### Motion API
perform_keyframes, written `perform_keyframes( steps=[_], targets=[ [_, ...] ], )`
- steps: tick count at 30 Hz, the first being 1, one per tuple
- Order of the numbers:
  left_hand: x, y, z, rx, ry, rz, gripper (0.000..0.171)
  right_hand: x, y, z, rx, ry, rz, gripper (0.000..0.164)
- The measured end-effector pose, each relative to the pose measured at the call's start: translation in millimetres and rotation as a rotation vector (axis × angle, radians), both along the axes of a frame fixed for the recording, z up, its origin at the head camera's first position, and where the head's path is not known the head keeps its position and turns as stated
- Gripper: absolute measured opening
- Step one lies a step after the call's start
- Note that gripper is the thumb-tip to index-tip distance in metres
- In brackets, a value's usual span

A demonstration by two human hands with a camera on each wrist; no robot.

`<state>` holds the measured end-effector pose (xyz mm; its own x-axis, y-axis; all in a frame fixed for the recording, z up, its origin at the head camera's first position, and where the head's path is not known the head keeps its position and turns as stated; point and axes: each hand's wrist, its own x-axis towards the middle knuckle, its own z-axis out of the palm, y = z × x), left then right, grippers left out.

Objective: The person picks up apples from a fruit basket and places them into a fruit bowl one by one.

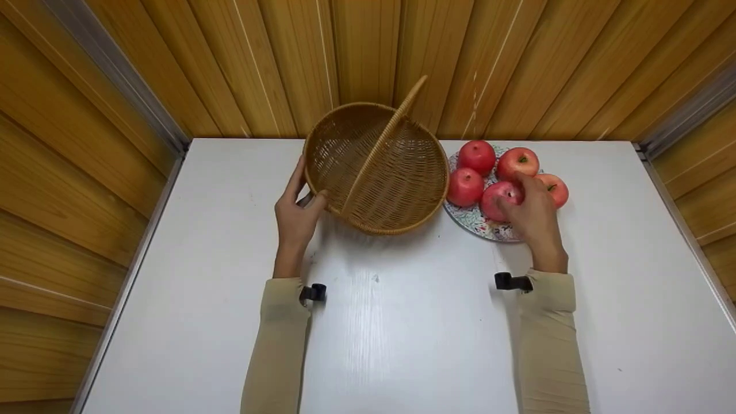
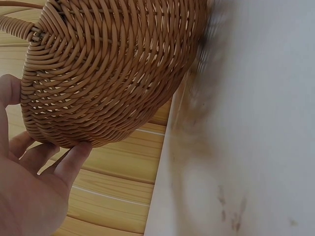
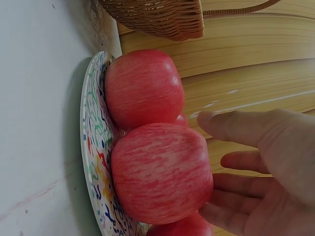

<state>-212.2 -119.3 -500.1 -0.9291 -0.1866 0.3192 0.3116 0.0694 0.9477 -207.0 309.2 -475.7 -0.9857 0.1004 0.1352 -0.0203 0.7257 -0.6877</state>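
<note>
A brown wicker basket (image 1: 397, 190) with an arched handle (image 1: 376, 149) stands at the back of the table, nothing inside it. My left hand (image 1: 298, 215) holds its left rim, thumb at the rim and fingers against the outer weave (image 2: 113, 73). On the right, a patterned plate (image 1: 474, 221) bears several red apples (image 1: 476, 157). My right hand (image 1: 535, 215) is over the front apple (image 3: 160, 172), fingers spread. The thumb is apart from that apple in the right wrist view; whether the other fingertips touch it I cannot tell.
The white table (image 1: 402, 322) ends at a wood-panelled wall (image 1: 368, 52) right behind the basket and plate. The basket's right side comes close to the plate's left edge. Black wrist straps (image 1: 313, 292) sit on both sleeves.
</note>
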Motion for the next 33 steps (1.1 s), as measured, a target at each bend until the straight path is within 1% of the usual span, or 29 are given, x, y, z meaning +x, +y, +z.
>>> perform_keyframes(
  steps=[3, 9, 13, 17, 24, 30, 33],
  targets=[
    [0.0, 0.1, -0.7, 0.006, 0.003, -0.004, 0.076, 1.1, -2.0, 1.8, -0.006, 0.012, -0.005, 0.067],
    [-1.3, -1.6, -3.0, 0.016, -0.002, 0.005, 0.075, 0.7, -4.6, 3.4, -0.018, -0.005, -0.008, 0.069],
    [-2.2, -2.9, -4.5, 0.021, -0.015, 0.021, 0.073, 0.6, -5.1, 3.2, -0.018, 0.011, -0.008, 0.067],
    [-2.2, -2.5, -5.4, 0.002, -0.032, 0.047, 0.074, 1.1, -5.3, 3.5, -0.023, 0.03, -0.007, 0.066],
    [-2.0, -3.0, -3.1, 0.0, -0.054, 0.046, 0.073, 0.1, -7.5, 6.1, -0.048, 0.039, -0.008, 0.067],
    [-1.0, -0.8, -3.2, -0.002, -0.057, 0.05, 0.072, -1.9, -10.4, 0.5, -0.055, 0.135, 0.013, 0.06],
    [-0.2, -1.1, -3.2, -0.002, -0.073, 0.063, 0.072, -2.4, -13.0, -1.0, -0.061, 0.147, 0.032, 0.059]
  ],
)
